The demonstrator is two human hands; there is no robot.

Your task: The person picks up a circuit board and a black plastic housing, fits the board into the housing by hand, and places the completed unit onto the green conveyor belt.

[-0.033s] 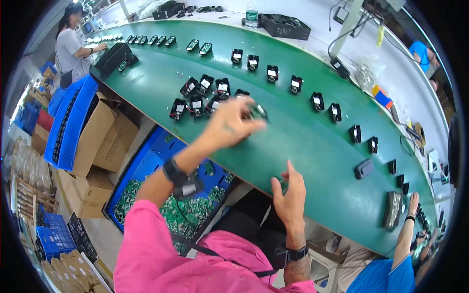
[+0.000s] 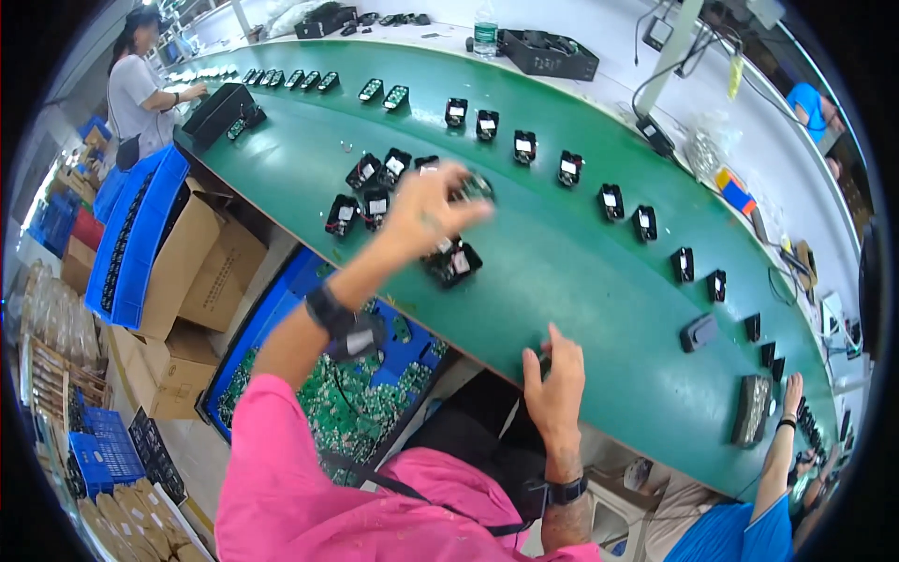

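Over the group of housings on the bench, my left hand (image 2: 421,211) is closed on a small black housing (image 2: 476,190) with some green in it, blurred by motion. Beneath and beside that hand lie several open black housings (image 2: 343,214) with white labels and red wires; some are partly covered by it. Another housing (image 2: 456,264) sits just below my left palm. My right hand (image 2: 554,389) is held above the bench's near edge, thumb and forefinger raised around something small and dark that is hard to make out.
Along the green bench (image 2: 581,300) runs a curved row of black housings (image 2: 570,169). A blue bin (image 2: 370,375) of green circuit boards stands below on the left. A grey block (image 2: 698,332) and a long dark box (image 2: 752,410) lie right. Co-workers' hands (image 2: 794,391) reach in at both ends.
My left hand has moved a little left and up with the housing, uncovering a housing beneath it. My right hand has dropped slightly toward me.
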